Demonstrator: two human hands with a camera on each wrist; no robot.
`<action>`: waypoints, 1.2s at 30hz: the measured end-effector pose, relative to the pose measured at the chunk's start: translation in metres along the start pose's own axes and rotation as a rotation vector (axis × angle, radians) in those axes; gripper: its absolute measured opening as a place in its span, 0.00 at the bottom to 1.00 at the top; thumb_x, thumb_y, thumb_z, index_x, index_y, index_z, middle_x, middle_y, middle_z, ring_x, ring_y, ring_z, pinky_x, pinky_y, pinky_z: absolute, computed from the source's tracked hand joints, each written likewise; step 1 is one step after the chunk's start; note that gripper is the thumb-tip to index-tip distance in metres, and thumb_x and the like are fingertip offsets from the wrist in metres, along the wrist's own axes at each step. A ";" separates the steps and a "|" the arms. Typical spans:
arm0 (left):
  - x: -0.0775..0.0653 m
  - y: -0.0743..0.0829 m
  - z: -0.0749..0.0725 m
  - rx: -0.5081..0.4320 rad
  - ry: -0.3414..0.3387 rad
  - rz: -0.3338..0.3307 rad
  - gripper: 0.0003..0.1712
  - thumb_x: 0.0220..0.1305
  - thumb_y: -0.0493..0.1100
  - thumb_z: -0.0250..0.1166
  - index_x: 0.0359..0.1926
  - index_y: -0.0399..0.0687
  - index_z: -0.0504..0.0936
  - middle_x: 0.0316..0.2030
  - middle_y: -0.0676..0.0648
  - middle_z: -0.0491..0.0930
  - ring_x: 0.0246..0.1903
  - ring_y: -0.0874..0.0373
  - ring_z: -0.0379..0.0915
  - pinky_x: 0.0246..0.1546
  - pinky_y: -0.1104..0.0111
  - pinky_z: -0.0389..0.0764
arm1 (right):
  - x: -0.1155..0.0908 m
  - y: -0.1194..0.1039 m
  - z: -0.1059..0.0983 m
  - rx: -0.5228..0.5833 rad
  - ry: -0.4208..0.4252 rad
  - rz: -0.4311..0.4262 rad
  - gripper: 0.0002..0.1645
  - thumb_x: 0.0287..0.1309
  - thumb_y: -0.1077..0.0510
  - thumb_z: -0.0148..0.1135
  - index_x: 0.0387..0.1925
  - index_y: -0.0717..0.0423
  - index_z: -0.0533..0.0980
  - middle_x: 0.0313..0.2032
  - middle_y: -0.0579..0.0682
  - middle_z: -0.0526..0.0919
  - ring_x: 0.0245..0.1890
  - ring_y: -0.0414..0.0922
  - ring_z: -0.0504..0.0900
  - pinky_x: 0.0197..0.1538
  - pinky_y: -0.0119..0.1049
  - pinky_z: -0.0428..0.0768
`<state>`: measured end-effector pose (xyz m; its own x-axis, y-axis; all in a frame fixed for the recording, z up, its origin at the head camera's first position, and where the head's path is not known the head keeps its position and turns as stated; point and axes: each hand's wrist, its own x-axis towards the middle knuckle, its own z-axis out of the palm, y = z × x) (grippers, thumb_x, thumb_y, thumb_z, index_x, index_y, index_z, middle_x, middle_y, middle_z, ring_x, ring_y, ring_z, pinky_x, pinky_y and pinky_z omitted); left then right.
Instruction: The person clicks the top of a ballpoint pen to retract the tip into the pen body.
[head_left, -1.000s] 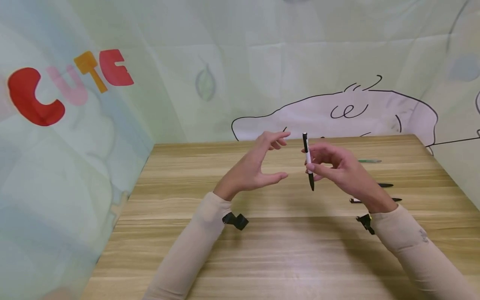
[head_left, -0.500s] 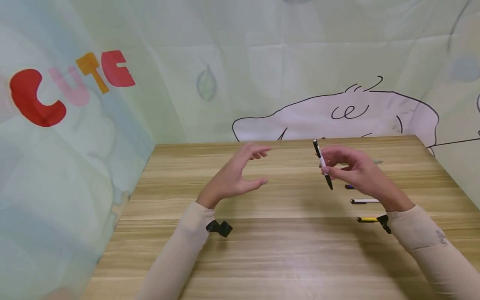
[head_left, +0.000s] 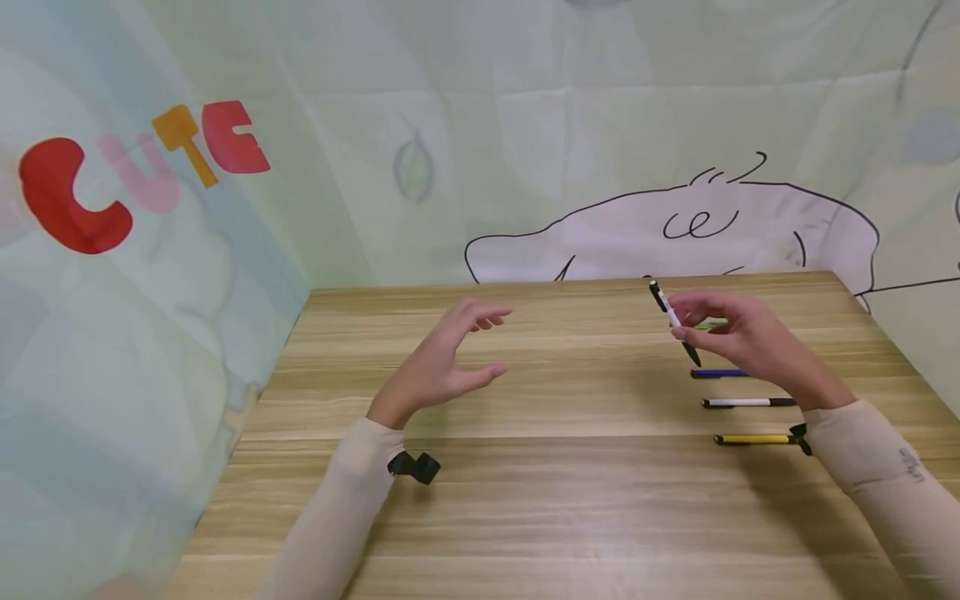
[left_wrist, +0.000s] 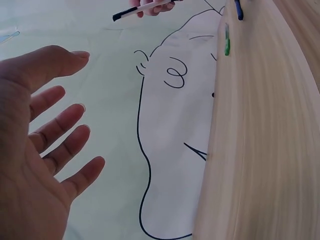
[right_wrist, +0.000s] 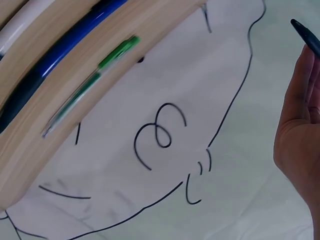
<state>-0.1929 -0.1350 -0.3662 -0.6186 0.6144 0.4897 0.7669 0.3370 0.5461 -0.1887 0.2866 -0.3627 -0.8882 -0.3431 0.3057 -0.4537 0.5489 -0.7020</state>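
Observation:
My right hand (head_left: 742, 337) pinches a white pen with black ends (head_left: 672, 318) between thumb and fingers, holding it tilted above the table. In the right wrist view only one black end of this pen (right_wrist: 306, 37) shows beside the hand. My left hand (head_left: 442, 354) hovers over the middle of the table, its fingers loosely bent and apart from the thumb, with nothing in it. Under and near the right hand lie a green pen (right_wrist: 95, 82), a blue pen (head_left: 718, 374), a second white pen (head_left: 746, 403) and a yellow pen (head_left: 753, 439).
The wooden table (head_left: 525, 500) meets a printed cloth backdrop (head_left: 480, 167) along its back and left edges. The pens lie roughly parallel in a column on the table's right part. Each wrist carries a small black camera mount (head_left: 415, 467).
Both hands have drawn apart: the left moved left and a little down, the right moved right with the white pen, which tilts more. The pens below have come into fuller view.

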 end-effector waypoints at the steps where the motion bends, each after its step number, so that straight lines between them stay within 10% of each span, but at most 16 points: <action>1: -0.002 -0.001 -0.001 0.004 0.002 -0.006 0.40 0.59 0.41 0.75 0.70 0.47 0.69 0.59 0.49 0.73 0.56 0.56 0.70 0.61 0.59 0.74 | 0.000 0.003 -0.002 -0.006 0.000 -0.004 0.21 0.60 0.66 0.71 0.54 0.51 0.82 0.42 0.47 0.85 0.39 0.36 0.83 0.39 0.25 0.81; 36: -0.043 -0.022 -0.017 0.013 0.026 -0.098 0.38 0.59 0.38 0.75 0.70 0.51 0.70 0.55 0.50 0.74 0.53 0.56 0.69 0.56 0.57 0.75 | -0.004 0.065 -0.044 -0.106 -0.180 0.016 0.27 0.60 0.72 0.67 0.59 0.51 0.80 0.40 0.51 0.82 0.38 0.40 0.79 0.39 0.28 0.82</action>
<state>-0.1856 -0.1811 -0.3877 -0.6951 0.5594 0.4516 0.7044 0.4041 0.5836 -0.2176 0.3576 -0.3816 -0.8723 -0.4590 0.1683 -0.4530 0.6292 -0.6316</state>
